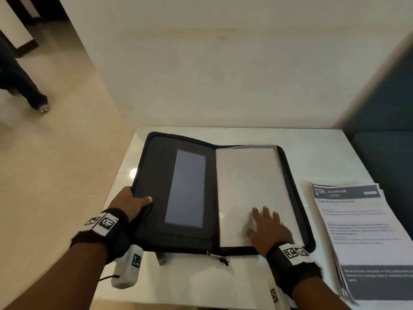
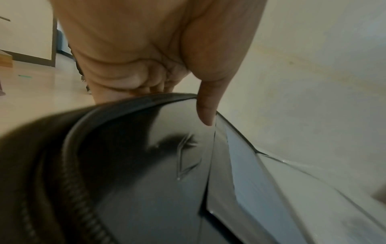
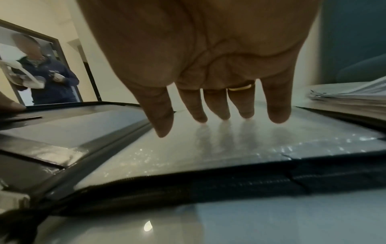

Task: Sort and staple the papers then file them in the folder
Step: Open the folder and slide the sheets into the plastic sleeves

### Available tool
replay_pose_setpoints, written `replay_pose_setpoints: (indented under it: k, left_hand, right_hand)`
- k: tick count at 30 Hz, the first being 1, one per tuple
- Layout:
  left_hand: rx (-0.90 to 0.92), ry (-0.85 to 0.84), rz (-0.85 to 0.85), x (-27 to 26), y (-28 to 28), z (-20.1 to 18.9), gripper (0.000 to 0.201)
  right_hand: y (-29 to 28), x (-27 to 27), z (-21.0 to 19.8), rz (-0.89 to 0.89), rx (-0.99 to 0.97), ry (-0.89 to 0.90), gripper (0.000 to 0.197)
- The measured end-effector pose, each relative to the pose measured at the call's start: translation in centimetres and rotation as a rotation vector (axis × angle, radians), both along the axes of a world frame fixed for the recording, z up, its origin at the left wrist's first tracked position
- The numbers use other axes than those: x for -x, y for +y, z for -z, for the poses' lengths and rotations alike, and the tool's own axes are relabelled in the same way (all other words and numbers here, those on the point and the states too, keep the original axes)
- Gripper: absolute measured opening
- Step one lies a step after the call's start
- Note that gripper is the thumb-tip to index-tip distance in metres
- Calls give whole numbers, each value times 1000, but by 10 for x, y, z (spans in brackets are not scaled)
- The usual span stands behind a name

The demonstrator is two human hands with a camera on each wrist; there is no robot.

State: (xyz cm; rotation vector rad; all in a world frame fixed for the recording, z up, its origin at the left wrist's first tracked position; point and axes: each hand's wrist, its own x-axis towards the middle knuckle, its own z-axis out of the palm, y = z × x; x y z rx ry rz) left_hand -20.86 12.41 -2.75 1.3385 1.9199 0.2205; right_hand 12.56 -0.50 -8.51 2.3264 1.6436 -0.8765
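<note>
A black zip folder (image 1: 154, 171) lies open on the white table (image 1: 317, 153). Its left half carries a clear pocket (image 1: 185, 189); clear plastic sleeves (image 1: 248, 180) lie on its right half. My left hand (image 1: 131, 202) grips the folder's left edge (image 2: 133, 102), thumb (image 2: 205, 107) on the inside and fingers curled under. With straight, spread fingers my right hand (image 1: 268, 227) lies on the sleeves (image 3: 229, 145) near the front edge. A stack of printed papers (image 1: 366, 231) rests to the right of the folder, also seen edge-on in the right wrist view (image 3: 351, 97).
A metal piece (image 1: 160, 258) pokes out from under the folder's front edge beside the zip pull (image 1: 218, 257). A dark teal seat (image 1: 384, 139) stands right of the table. Someone's legs (image 1: 22, 86) are on the floor at far left; a person (image 3: 48, 77) stands in a doorway.
</note>
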Motion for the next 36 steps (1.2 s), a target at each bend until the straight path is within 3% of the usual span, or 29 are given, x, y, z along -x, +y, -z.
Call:
replay_pose_setpoints:
  k: [6,10,13,19,23,25,30,36]
  left_hand:
    - [96,95,6,-4,-1,13,43]
    - [154,181,36,-9,-6,13,64]
    - [84,278,78,-23,-2,3,71]
    - [-90,269,347,-132,-2,-29,69]
    - [-156,186,606,-224,-25,-29,53]
    - [-194,160,692,-265,-39,-28,52]
    - [-181,110,765,-341,-55,-8,46]
    - [-128,107,780,-407,-51,28,44]
  right_hand:
    - [-12,-13,19,-51,55,18,57]
    - [-8,-22,7,-111,71,42,50]
    - [-3,-39,-13,-232,71,41,45]
    - [-3,-122,-81,-121,-64,11,34]
    - [-25,-184,-91,19,-79,-85,28]
    - [-43,-203,-83,85,-40,-73,33]
    - [-77,-223,-48,68,73,-57,76]
    - [-93,-231,-26,-63,132,-48,83]
